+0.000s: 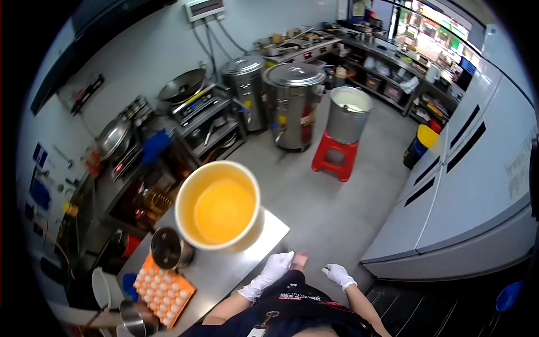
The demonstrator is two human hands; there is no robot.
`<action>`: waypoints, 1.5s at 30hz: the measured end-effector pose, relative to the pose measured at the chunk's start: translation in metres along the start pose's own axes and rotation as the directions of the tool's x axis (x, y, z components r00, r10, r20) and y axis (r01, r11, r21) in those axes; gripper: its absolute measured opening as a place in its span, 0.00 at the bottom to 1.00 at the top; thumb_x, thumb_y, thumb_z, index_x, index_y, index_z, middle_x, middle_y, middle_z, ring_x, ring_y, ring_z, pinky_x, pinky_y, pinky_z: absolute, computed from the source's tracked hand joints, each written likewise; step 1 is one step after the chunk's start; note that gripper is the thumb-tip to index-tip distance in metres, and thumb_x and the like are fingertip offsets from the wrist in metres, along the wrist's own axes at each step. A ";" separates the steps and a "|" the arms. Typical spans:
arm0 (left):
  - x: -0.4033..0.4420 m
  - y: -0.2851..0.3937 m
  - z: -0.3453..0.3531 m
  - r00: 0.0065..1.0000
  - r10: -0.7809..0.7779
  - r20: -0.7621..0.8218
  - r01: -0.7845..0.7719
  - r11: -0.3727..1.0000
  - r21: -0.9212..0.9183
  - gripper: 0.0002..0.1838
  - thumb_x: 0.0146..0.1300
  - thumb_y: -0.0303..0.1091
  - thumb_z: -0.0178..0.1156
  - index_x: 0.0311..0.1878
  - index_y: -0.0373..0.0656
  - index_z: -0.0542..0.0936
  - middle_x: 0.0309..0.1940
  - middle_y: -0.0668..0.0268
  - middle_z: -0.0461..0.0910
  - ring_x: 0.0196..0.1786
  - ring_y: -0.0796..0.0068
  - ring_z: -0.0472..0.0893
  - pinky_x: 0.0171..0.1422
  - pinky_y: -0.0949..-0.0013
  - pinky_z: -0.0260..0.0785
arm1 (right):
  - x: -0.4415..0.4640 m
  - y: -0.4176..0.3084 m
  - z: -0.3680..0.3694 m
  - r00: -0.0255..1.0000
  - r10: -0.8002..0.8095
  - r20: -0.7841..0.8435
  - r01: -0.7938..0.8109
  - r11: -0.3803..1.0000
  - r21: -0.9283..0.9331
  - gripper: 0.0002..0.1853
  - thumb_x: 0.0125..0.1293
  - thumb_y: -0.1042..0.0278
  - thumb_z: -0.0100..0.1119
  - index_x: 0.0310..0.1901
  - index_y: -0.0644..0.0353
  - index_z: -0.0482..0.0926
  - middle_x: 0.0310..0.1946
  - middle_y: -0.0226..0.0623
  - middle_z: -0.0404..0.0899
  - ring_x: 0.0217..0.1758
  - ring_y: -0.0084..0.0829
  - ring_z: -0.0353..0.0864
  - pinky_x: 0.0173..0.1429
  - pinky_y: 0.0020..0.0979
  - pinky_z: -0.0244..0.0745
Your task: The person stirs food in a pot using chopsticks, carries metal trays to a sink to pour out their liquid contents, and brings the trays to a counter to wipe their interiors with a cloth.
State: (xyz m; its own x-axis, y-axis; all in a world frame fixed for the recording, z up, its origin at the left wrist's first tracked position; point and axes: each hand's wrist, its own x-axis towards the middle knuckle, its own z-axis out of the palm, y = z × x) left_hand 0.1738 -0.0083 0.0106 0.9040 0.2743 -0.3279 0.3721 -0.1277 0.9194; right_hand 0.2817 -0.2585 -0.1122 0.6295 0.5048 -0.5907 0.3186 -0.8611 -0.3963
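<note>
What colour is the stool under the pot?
The stool under the pot is red; it shows best in the head view.

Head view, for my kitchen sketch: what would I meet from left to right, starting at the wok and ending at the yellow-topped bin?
Wok, left lidded pot, right lidded pot, open pot, yellow-topped bin.

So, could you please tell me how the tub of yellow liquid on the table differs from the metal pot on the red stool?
The tub is cream-coloured, while the pot is grey metal. The tub shows orange-yellow liquid; the pot's inside looks whitish. The tub stands on the steel table, whereas the pot sits on the red stool. Both are round, upright and uncovered.
</note>
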 end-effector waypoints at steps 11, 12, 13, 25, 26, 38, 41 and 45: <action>0.273 0.090 0.069 0.975 -0.041 0.220 0.084 0.978 -0.193 0.14 0.68 0.39 0.51 0.39 0.37 0.77 0.24 0.69 0.77 0.29 0.81 0.75 0.36 0.75 0.69 | 0.066 0.125 -0.146 0.970 0.244 -0.010 -0.241 0.964 0.116 0.24 0.64 0.48 0.47 0.49 0.59 0.78 0.47 0.49 0.79 0.54 0.47 0.76 0.59 0.41 0.68; 0.293 0.111 0.078 0.965 -0.015 0.262 0.056 0.987 -0.148 0.14 0.68 0.40 0.51 0.39 0.37 0.77 0.25 0.69 0.77 0.29 0.81 0.75 0.37 0.75 0.69 | 0.069 0.136 -0.161 0.956 0.291 -0.029 -0.283 0.946 0.157 0.23 0.64 0.48 0.47 0.48 0.60 0.79 0.47 0.49 0.79 0.54 0.47 0.75 0.59 0.41 0.68; 0.311 0.130 0.088 0.953 0.005 0.304 0.028 0.994 -0.104 0.14 0.68 0.40 0.52 0.40 0.36 0.77 0.25 0.69 0.77 0.29 0.81 0.75 0.38 0.74 0.69 | 0.073 0.148 -0.174 0.940 0.338 -0.042 -0.323 0.925 0.198 0.23 0.64 0.49 0.47 0.47 0.60 0.79 0.47 0.49 0.79 0.55 0.47 0.75 0.59 0.41 0.68; 0.582 0.284 0.238 0.912 0.131 0.388 -0.071 0.984 -0.164 0.13 0.69 0.38 0.50 0.40 0.37 0.77 0.27 0.69 0.77 0.32 0.82 0.75 0.40 0.75 0.69 | 0.236 0.350 -0.341 0.909 0.402 0.115 -0.417 0.886 0.204 0.24 0.64 0.47 0.48 0.49 0.60 0.79 0.50 0.50 0.77 0.57 0.47 0.74 0.62 0.40 0.66; 0.605 0.297 0.247 0.925 0.141 0.354 -0.071 0.976 -0.204 0.13 0.69 0.38 0.50 0.39 0.37 0.77 0.27 0.69 0.77 0.32 0.82 0.75 0.40 0.75 0.70 | 0.255 0.356 -0.374 0.910 0.404 0.091 -0.415 0.887 0.204 0.24 0.64 0.47 0.48 0.49 0.59 0.79 0.49 0.50 0.78 0.57 0.47 0.74 0.61 0.41 0.66; 0.868 0.378 0.261 0.987 0.017 -0.157 -0.075 0.926 -0.371 0.15 0.70 0.37 0.49 0.39 0.35 0.79 0.25 0.67 0.80 0.27 0.80 0.78 0.33 0.76 0.71 | 0.488 0.420 -0.703 0.970 0.081 -0.229 -0.060 0.993 0.097 0.21 0.65 0.50 0.48 0.47 0.59 0.79 0.45 0.50 0.79 0.51 0.48 0.77 0.57 0.41 0.70; 0.944 0.409 0.278 0.986 0.024 -0.165 -0.093 0.899 -0.428 0.13 0.70 0.36 0.49 0.40 0.37 0.79 0.25 0.67 0.79 0.27 0.79 0.77 0.34 0.76 0.71 | 0.520 0.455 -0.741 0.982 0.137 -0.132 -0.127 0.988 0.088 0.22 0.65 0.50 0.48 0.48 0.59 0.78 0.45 0.50 0.79 0.51 0.48 0.77 0.57 0.42 0.70; 1.031 0.479 0.321 0.996 0.069 -0.050 -0.084 0.882 -0.464 0.12 0.70 0.35 0.49 0.41 0.37 0.79 0.26 0.67 0.79 0.30 0.79 0.77 0.36 0.76 0.71 | 0.544 0.523 -0.777 0.981 0.192 -0.032 -0.183 0.966 0.181 0.23 0.63 0.48 0.48 0.45 0.61 0.80 0.45 0.53 0.79 0.52 0.51 0.76 0.58 0.42 0.69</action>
State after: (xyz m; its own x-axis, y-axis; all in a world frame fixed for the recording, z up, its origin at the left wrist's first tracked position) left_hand 1.3511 -0.0926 0.0433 0.9159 0.3120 -0.2527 0.1547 0.3066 0.9392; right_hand 1.3410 -0.4815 -0.0948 0.7015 0.3276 -0.6328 0.0644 -0.9136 -0.4016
